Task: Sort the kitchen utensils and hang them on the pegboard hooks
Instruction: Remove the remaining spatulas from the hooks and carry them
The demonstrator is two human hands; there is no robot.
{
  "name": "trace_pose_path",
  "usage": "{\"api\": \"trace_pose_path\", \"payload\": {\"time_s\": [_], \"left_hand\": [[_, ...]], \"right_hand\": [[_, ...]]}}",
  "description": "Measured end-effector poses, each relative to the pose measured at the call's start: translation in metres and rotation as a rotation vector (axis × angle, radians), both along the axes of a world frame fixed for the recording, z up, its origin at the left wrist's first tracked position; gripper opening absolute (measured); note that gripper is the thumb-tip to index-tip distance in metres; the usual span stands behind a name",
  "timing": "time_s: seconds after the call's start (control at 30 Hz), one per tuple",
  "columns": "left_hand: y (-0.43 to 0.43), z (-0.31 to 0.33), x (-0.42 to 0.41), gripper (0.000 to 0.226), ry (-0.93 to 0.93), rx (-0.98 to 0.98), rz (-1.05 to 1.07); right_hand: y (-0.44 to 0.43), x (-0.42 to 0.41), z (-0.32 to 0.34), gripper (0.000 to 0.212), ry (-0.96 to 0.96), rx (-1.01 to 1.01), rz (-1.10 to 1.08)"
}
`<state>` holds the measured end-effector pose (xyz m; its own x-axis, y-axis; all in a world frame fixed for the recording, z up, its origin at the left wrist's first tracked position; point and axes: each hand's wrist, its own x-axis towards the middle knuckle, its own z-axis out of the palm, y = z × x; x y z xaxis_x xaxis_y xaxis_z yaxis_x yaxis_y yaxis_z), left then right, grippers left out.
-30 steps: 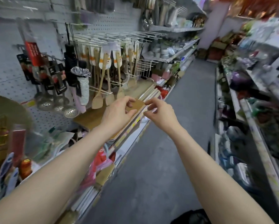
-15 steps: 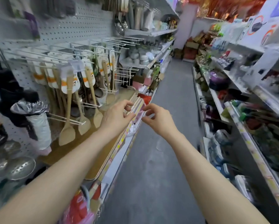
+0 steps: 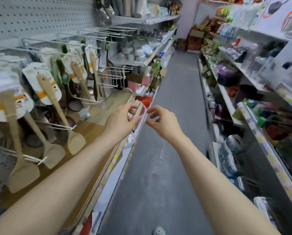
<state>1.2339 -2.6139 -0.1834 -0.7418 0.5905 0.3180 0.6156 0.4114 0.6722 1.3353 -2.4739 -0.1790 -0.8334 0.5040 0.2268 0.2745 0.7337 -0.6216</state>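
A grey floor is seen running down the aisle between two rows of shelves. White bowls are stacked on a left-hand shelf, near its front edge. Cardboard boxes are piled at the far end. Packaged goods, mostly blurred, are crowded on the right-hand shelves, a purple tub among them

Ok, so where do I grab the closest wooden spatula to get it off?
I'd hold the wooden spatula by its bare handle, between the paper card and the blade. It hangs blade down with the pegboard behind it, so come from the aisle, where it's open.
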Motion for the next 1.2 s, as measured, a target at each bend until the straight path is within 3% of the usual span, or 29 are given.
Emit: {"api": "trace_pose_path", "payload": {"time_s": [0.27,0.5,0.87,1.2], "left_hand": [[0.129,0.000,-0.050,0.028,-0.020,0.012,0.082],[0.186,-0.007,-0.100,0.033,-0.028,0.031,0.192],[0.209,-0.024,-0.235,0.034,-0.036,0.081,0.367],[0.159,-0.042,-0.338,0.033,-0.054,0.137,0.695]], "right_hand": [[0.140,-0.065,0.007,0.026,-0.007,0.022,0.065],[0.211,-0.131,0.001,0.026,-0.023,0.000,0.170],[0.250,-0.283,-0.013,0.029,-0.049,-0.001,0.321],[0.208,-0.434,-0.007,0.032,-0.091,0.021,0.561]]}}
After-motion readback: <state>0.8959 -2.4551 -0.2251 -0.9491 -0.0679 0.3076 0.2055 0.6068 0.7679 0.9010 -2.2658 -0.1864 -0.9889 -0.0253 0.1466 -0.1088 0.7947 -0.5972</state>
